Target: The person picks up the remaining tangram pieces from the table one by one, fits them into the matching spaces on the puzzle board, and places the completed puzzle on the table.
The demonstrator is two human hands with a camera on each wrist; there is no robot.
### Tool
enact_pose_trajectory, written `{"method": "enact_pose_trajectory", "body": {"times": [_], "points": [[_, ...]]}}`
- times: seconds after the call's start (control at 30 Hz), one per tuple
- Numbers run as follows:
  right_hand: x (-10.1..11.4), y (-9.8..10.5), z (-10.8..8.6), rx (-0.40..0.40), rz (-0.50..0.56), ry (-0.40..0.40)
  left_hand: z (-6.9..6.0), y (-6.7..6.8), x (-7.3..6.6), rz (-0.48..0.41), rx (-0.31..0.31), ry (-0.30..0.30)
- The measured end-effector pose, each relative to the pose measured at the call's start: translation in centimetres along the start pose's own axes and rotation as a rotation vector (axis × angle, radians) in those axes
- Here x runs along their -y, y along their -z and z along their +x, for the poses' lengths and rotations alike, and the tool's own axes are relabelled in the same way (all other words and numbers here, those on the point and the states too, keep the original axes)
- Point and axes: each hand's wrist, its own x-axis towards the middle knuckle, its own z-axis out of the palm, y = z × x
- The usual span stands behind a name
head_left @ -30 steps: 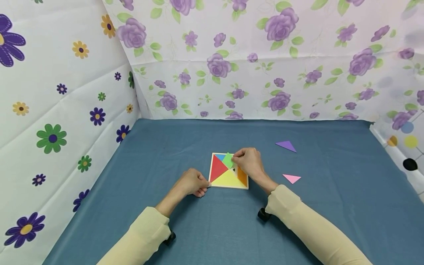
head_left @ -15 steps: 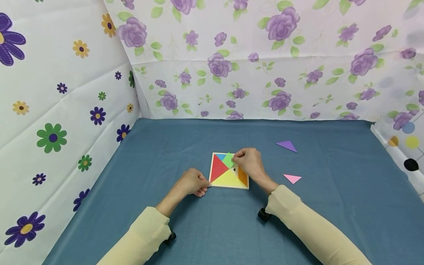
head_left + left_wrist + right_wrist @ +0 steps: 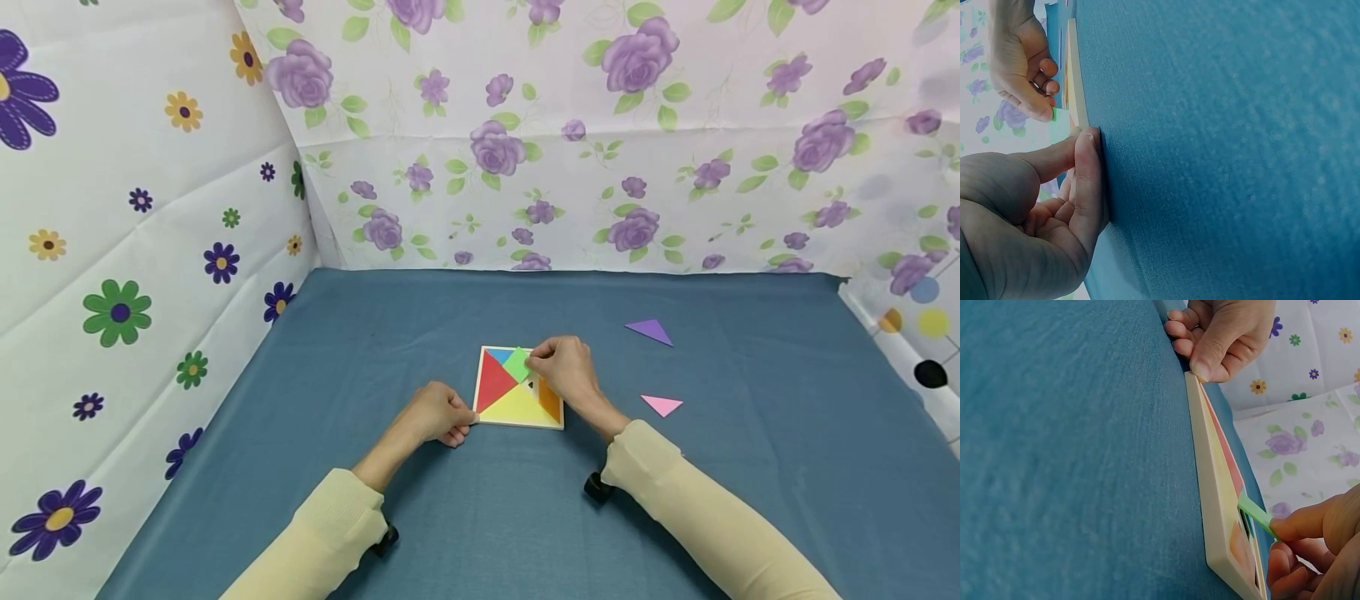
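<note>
A square tangram tray (image 3: pixel 517 425) with a pale wooden rim lies on the blue cloth. In it sit a red triangle (image 3: pixel 492 382), a yellow triangle (image 3: pixel 521 406), a blue piece (image 3: pixel 498 355) and an orange piece (image 3: pixel 550 403). My left hand (image 3: pixel 437 414) pinches the tray's near left corner between thumb and finger. Between thumb and fingers of my right hand (image 3: pixel 567 367) is a green tangram piece (image 3: pixel 1255 512), tilted, with one end down at the tray. Part of that piece is hidden by my fingers. A bare patch of tray floor shows beside it.
Right of the tray, a purple triangle (image 3: pixel 651 331) lies farther back and a pink triangle (image 3: pixel 662 405) nearer. The blue cloth (image 3: pixel 480 517) spreads around the tray. A flowered backdrop (image 3: pixel 450 208) rises behind the table, another at the left.
Both hands keep their places and their holds. The green piece shows hardly any movement, and the other pieces lie as before.
</note>
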Motion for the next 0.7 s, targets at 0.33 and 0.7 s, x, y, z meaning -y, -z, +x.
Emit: {"method": "enact_pose_trajectory", "body": {"times": [0.33,0.7], "points": [[-0.14,-0.09,0.1,-0.002,-0.039,0.006,-0.01,-0.01,0.07,0.004,-0.001,-0.006],[-0.33,-0.15,-0.01,-0.001,-0.089,0.04,-0.03,0.02,0.03,0.001,0.0,-0.003]]}}
